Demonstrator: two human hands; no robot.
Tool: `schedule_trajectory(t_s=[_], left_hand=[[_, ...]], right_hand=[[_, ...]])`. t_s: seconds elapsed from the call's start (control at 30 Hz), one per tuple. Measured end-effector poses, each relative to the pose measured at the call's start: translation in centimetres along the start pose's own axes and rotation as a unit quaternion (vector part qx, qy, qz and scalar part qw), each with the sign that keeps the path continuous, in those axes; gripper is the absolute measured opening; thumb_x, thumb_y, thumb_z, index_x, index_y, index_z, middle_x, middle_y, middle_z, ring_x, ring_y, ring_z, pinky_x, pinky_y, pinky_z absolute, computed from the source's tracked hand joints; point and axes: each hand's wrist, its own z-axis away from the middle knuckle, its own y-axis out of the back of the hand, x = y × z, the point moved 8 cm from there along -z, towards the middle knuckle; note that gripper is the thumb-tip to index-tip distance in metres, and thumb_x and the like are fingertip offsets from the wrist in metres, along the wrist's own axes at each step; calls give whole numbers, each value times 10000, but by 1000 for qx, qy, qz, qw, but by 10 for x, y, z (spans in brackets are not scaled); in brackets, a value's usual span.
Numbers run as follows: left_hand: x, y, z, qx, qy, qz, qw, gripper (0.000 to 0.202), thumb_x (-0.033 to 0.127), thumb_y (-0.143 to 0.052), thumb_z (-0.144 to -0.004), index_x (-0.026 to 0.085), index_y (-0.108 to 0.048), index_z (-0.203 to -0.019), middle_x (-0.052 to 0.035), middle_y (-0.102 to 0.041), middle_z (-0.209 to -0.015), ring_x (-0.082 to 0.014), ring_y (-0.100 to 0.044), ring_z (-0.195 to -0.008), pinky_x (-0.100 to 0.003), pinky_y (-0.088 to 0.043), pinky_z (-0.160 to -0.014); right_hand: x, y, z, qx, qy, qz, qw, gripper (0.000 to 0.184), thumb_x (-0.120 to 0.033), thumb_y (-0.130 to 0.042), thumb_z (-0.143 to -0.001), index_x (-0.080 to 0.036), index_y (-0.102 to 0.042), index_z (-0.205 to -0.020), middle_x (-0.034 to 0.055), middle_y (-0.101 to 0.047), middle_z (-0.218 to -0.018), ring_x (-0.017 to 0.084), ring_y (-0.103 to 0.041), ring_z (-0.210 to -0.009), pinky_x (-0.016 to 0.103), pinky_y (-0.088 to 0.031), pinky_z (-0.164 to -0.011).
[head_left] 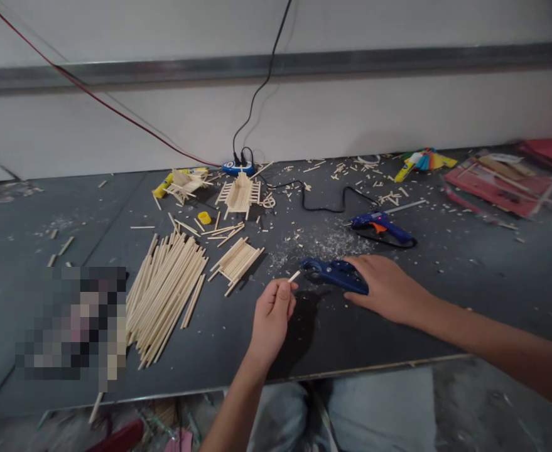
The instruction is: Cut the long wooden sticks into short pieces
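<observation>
My left hand (274, 307) is closed, pinching a short wooden stick (294, 276) whose pale end pokes out past the thumb. Just right of that end are the rounded jaws of a blue hand cutter (335, 274); stick and jaws look slightly apart. My right hand (384, 285) grips the cutter by its handles from the right. Left of my hands lies a small raft-like panel of glued sticks (238, 260). Beyond it is a large pile of loose wooden sticks (167, 295).
Behind stand a chair-like stick model (242, 193) and another stick model (186, 185). A blue glue gun (382, 227) lies right of centre, its black cord (320, 209) running to a power strip (238, 168). Offcuts, a yellow cap (205, 217) and red packets (502, 185) are scattered around.
</observation>
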Motion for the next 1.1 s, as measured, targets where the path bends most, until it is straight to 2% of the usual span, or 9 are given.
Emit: schedule_trajectory(t_s=[0.1,0.17,0.3,0.37,0.43,0.57,0.83,0.97,1.1], left_hand=[[1,-1,0,-4,-4,-21,1000,337,456,-422,-837,143,-547,-843,61,-377,-480,-75,-346,-453,-206,-275,-471],[1,-1,0,-6,-8,-36,999,326,440,-420,-844,143,-553,-864,62,-378,-481,-74,-347,-457,-205,-274,-473],[1,-3,1,-12,-6,-50,999,327,427,-427,-843,134,-567,-888,62,-372,-480,-72,-339,-456,-203,-266,-465],[0,-5,1,-23,-2,-52,998,332,426,-429,-840,130,-572,-890,62,-365,-482,-71,-332,-451,-201,-260,-454],[-2,-8,2,-37,1,-57,998,324,418,-431,-840,133,-574,-893,60,-368,-496,-69,-328,-453,-197,-261,-450],[-4,-11,2,-60,0,-59,996,307,404,-439,-840,141,-577,-918,45,-404,-559,-70,-354,-496,-189,-291,-471],[0,-5,3,-33,3,-82,996,345,435,-379,-856,149,-569,-830,46,-398,-531,-84,-373,-504,-196,-303,-488],[0,-4,3,-26,13,-79,996,347,453,-373,-851,155,-541,-795,48,-416,-517,-90,-399,-498,-199,-319,-490],[0,-4,4,-27,10,-103,994,316,429,-390,-850,159,-549,-814,52,-411,-527,-86,-386,-502,-196,-309,-492]], right_hand=[[-3,-1,-2,22,8,30,999,635,-501,-592,-688,-212,-432,-1231,131,-462,-1244,326,-389,-1176,489,-318,-936],[-11,6,-5,42,6,17,999,540,-485,-579,-711,-221,-489,-1173,125,-476,-1224,325,-395,-1165,494,-325,-924],[-33,13,-11,18,-28,-147,989,337,-404,-545,-770,-235,-562,-1062,63,-606,-964,219,-559,-896,374,-431,-800],[-47,6,-12,-30,-44,-276,960,332,-383,-554,-769,-244,-554,-1070,28,-626,-879,161,-580,-743,296,-465,-689],[-61,-2,-13,-52,-48,-384,921,336,-362,-566,-764,-238,-549,-1076,19,-637,-877,138,-584,-718,261,-468,-664],[-78,-10,-16,-29,-40,-519,854,229,-334,-549,-784,-205,-598,-967,31,-654,-881,146,-601,-792,259,-468,-710],[-72,-17,-11,67,-107,-610,782,180,-362,-515,-810,-194,-546,-867,23,-636,-788,122,-584,-641,248,-471,-597],[-75,-34,-1,62,-119,-652,746,177,-361,-504,-821,-190,-512,-866,33,-613,-820,142,-595,-711,257,-477,-598],[-78,-52,10,51,-145,-658,737,187,-360,-509,-821,-188,-516,-893,-1,-571,-716,125,-576,-658,250,-458,-606]])
